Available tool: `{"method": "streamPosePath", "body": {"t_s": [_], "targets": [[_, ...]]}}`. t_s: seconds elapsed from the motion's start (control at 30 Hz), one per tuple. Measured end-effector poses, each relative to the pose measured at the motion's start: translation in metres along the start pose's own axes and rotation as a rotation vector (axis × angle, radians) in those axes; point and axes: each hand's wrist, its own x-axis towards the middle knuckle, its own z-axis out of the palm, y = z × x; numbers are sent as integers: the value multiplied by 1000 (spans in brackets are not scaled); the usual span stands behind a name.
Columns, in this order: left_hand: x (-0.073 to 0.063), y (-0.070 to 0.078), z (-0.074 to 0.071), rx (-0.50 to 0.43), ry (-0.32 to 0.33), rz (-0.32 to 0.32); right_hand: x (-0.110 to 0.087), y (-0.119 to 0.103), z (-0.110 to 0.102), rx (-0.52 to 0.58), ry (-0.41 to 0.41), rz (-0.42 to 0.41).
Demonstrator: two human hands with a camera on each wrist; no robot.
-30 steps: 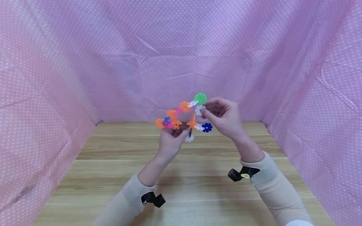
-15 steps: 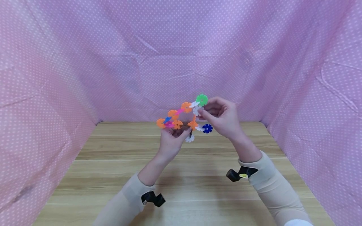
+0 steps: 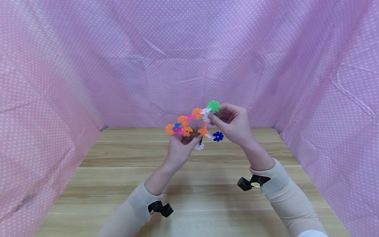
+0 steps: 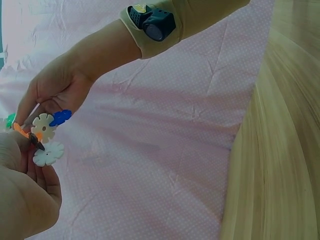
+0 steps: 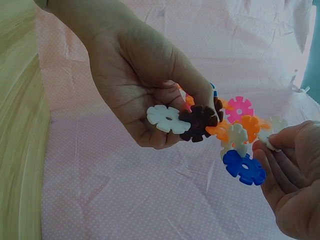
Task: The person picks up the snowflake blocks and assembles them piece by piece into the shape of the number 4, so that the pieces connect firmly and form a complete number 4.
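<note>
Slotted plastic snowflake discs are joined into a branching chain, held above the table. My left hand [image 3: 180, 149] grips the chain near a brown disc [image 5: 198, 125]; a white disc [image 5: 167, 119] juts out beside that thumb. Between thumb and fingers, my right hand [image 3: 235, 123] pinches another white disc [image 3: 206, 118], just below the green disc [image 3: 214, 106] at the chain's upper end. Whether this disc is slotted into its neighbours cannot be told. An orange disc [image 3: 202, 132] and a dark blue disc [image 3: 218, 136] lie lower on the chain. Fingers hide some discs.
A wood-grain table [image 3: 207, 197] lies beneath both hands. Pink dotted cloth [image 3: 189, 65] hangs behind it and along both sides. Each sleeve carries a black wrist camera [image 3: 161, 208].
The chain has shifted slightly right and down in the head view. The right hand's white disc has moved a little left, closing up to the discs by the green one. Both grips look unchanged.
</note>
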Motion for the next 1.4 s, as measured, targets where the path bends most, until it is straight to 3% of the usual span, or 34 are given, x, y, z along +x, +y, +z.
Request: {"method": "streamPosePath", "body": {"t_s": [0.5, 0.73, 1.1, 1.4], "targets": [[1, -1, 1, -2, -13, -19, -2, 4, -1, -19, -20, 4], [0, -2, 2, -4, -5, -78, -3, 4, -1, -11, -24, 29], [1, -2, 3, 18, 47, -78, -1, 1, -1, 57, -89, 42], [0, 4, 2, 15, 73, -59, -2, 2, -1, 12, -95, 9]]}}
